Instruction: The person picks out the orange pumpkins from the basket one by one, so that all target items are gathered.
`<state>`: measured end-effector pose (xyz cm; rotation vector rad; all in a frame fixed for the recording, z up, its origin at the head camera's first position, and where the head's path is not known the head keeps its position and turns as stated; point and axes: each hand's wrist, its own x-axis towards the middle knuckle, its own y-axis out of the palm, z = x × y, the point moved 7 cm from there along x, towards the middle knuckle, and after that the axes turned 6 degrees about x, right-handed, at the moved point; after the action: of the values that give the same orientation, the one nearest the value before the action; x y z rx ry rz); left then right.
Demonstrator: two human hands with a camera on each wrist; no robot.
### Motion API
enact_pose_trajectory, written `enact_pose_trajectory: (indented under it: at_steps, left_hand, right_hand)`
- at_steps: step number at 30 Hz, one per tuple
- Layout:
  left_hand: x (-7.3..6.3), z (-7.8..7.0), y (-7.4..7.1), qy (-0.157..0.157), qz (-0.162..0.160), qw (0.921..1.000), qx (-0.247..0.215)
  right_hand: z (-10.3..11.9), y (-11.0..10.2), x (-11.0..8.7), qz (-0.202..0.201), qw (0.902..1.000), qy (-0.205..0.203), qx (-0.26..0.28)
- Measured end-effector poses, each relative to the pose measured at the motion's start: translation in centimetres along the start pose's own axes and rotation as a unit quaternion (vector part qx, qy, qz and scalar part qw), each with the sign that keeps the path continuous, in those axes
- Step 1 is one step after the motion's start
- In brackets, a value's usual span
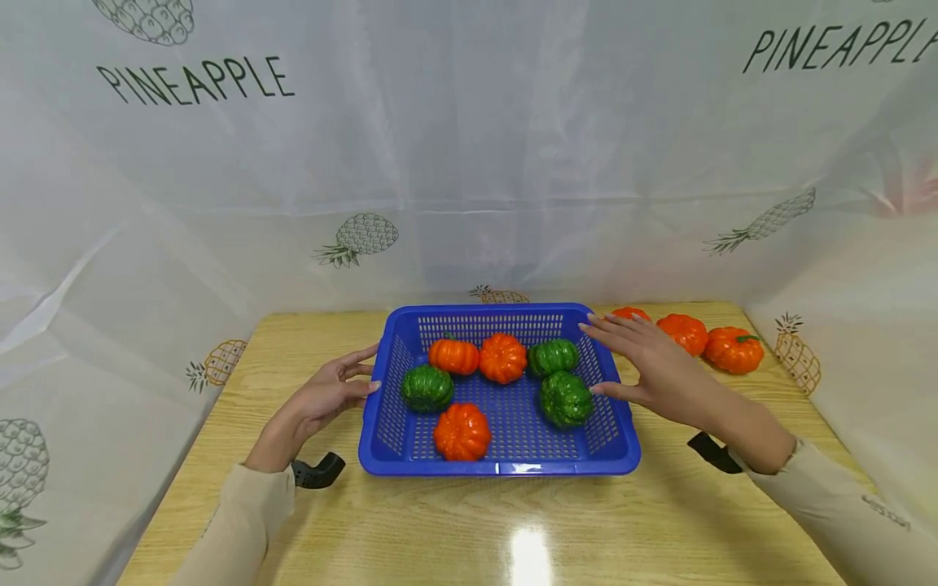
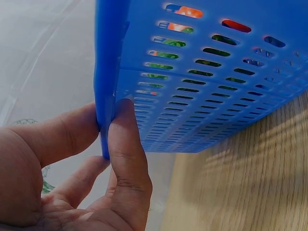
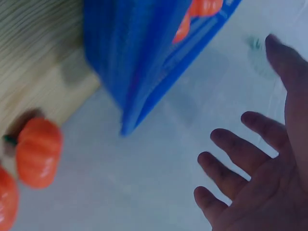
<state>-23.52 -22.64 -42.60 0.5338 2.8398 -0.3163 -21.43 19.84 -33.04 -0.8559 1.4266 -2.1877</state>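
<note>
A blue plastic basket (image 1: 506, 470) with slotted walls sits on the table, holding three orange toy pumpkins (image 1: 462, 432) and three green ones (image 1: 567, 400). My left hand (image 1: 322, 403) pinches the basket's left rim; in the left wrist view, the fingers (image 2: 127, 163) lie on both sides of that rim. Over the right rim hovers my right hand (image 1: 659, 366), fingers spread and holding nothing. The right wrist view shows this hand (image 3: 260, 178) apart from the basket (image 3: 139, 62).
Three more orange pumpkins (image 1: 733, 350) lie on the wooden table (image 1: 410, 529) at the back right, behind and beyond my right hand. A white sheet printed with pineapples (image 1: 469, 163) hangs behind the table and along its sides.
</note>
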Motion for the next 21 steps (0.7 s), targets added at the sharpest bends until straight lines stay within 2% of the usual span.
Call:
enact_pose_trajectory:
  at_steps: [8,16,21]
  left_hand:
    - [0.0,0.1,0.0,0.003,0.001,1.0000,0.000]
    - [0.0,0.1,0.0,0.006,0.000,1.0000,0.004]
    - [0.0,0.1,0.0,0.003,-0.003,1.0000,0.006]
  right_hand:
    - [3.6,3.2,3.0,0.085,0.9938,-0.069,-0.018]
    - [6.4,6.0,5.0,0.131,0.9802,-0.138,-0.056]
    - [7.6,7.7,5.7,0.159,0.9713,-0.165,-0.062]
